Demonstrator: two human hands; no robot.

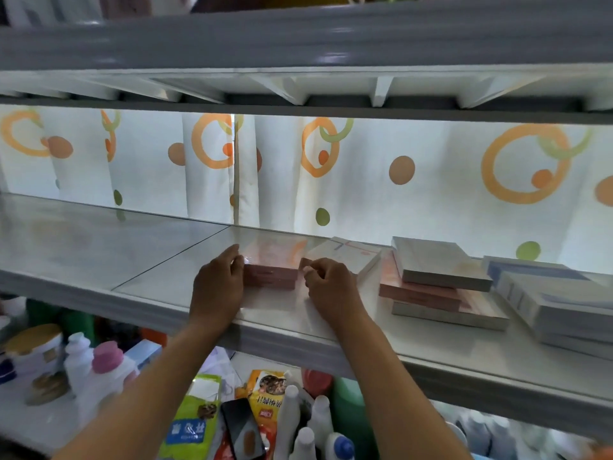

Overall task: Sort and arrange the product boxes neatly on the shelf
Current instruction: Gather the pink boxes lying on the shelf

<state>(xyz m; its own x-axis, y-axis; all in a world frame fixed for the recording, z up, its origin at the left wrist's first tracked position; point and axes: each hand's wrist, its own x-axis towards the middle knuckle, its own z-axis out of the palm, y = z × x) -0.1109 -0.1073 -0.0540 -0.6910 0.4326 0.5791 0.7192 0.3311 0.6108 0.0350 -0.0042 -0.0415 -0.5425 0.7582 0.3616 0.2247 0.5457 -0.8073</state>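
- The left hand [219, 287] had its fingers [232, 260] curled against the left end of the pink box [270, 272], thumb low on the near corner, so it gripped that end.
- The right hand [328, 288] pinched the box's right near corner with bent fingertips [310, 268]; both hands were thus closed on the same box.
- The pink box lay flat on the shelf [99, 247], a little back from the front lip, with a white box [345, 257] just beside it at 2 o'clock, the two apparently touching at the corner.
- Further toward 3 o'clock stood an uneven stack of boxes [438, 283], its layers skewed, and beyond it pale blue-and-white boxes [544, 297] at the shelf's right end.
- To do this step well, I judged the two hands should slide the box squarely, keeping its long edge parallel with the shelf's front lip, rather than lifting one end.
- Even pressure from both ends would stop it twisting; the glossy wrap looked slippery.
- The open stretch of shelf toward 9 o'clock offered room to start a tidy row.
- The skewed stack looked to be the next thing needing straightening.
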